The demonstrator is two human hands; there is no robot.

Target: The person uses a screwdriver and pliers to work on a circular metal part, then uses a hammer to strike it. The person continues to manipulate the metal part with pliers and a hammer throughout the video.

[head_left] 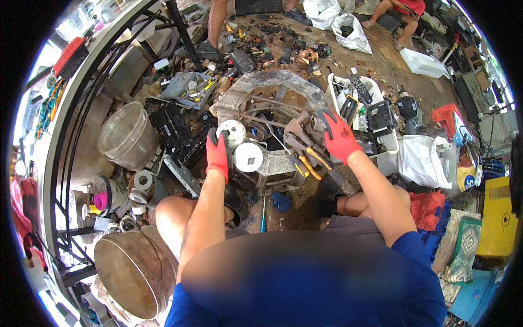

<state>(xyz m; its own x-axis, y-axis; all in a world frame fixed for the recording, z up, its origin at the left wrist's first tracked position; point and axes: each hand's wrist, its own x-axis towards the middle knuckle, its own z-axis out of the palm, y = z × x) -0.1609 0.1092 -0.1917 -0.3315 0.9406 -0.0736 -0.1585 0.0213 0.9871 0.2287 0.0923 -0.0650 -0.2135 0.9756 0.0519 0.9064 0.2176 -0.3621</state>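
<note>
1. Nearest: blue-handled screwdriver (pixel 263 222) lay on the floor btwn the legs, unused, w/ a blue lump (pixel 281 201) just beyond.
2. Yellow-handled screwdriver (pixel 298 165) and orange-handled cutters (pixel 318 158) lay on the metal stand (pixel 261 82), neither in hand.
3. Lower white disc (pixel 247 153) sat at the stand's near L side, whole as far as shown; nothing looked done to it.
4. L hand (pixel 217 153), red glove: fingers at the L edge of the upper white disc (pixel 235 131), slightly apart; couldn't tell if gripping or just touching. Disc was right by the lower one, also apparently in one pc.
5. R hand (pixel 340 139), same glove: fingers spread, nothing seen in them, nr the stand's R side.
6. Progress, my guess: partway. Black casing (pixel 174 128) to the L lay open; tray (pixel 173 87) and white basket (pixel 393 144) already held mixed bits, incl. a remote (pixel 360 88). Both discs prob. left to deal w/.
7. Farthest: scraps (pixel 308 57) littered the floor, unsorted by the look of it, w/ white sack (pixel 351 35) behind.
</note>
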